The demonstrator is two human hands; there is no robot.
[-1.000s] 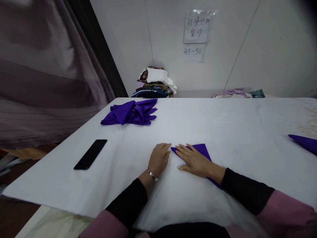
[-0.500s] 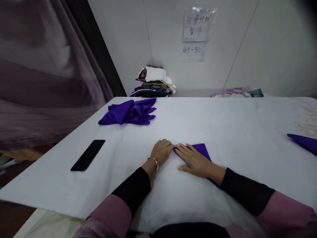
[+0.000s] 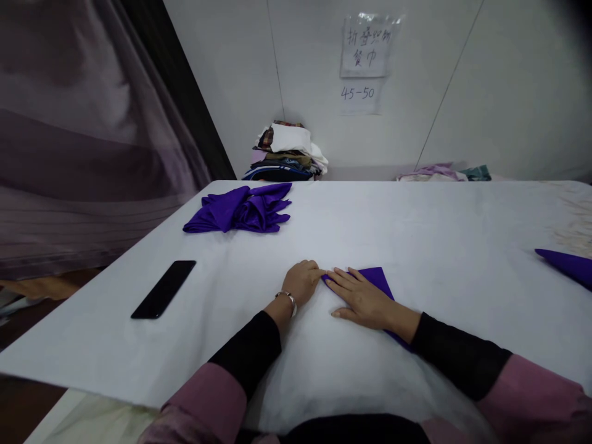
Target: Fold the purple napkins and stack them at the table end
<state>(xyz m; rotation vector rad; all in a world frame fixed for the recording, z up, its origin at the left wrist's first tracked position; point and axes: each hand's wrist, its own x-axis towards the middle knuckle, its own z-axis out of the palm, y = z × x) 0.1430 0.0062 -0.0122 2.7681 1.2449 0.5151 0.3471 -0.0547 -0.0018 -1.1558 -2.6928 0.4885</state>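
Observation:
A folded purple cloth napkin [image 3: 377,280] lies in front of me, partly covered by my right hand [image 3: 363,301]. That hand rests flat on it, fingers stretched toward the napkin's left corner and the thumb apart on the tabletop. At this corner is my left hand [image 3: 303,280], with a bracelet at the wrist. Its fingers are curled closed, with the index fingertip at the napkin's tip; the thumb is mostly hidden. The napkin's lower edge shows beneath my right wrist.
A crumpled heap of purple napkins [image 3: 245,209] sits at the back left of the white table [image 3: 439,234]. Nearer lies a black phone [image 3: 164,290]. Another purple folded cloth [image 3: 567,266] reaches in at the right edge. Stacked clothes [image 3: 289,154] stand behind the table.
My left index finger now reaches out a little straighter at the napkin's corner. My right hand and the napkin stay almost where they were.

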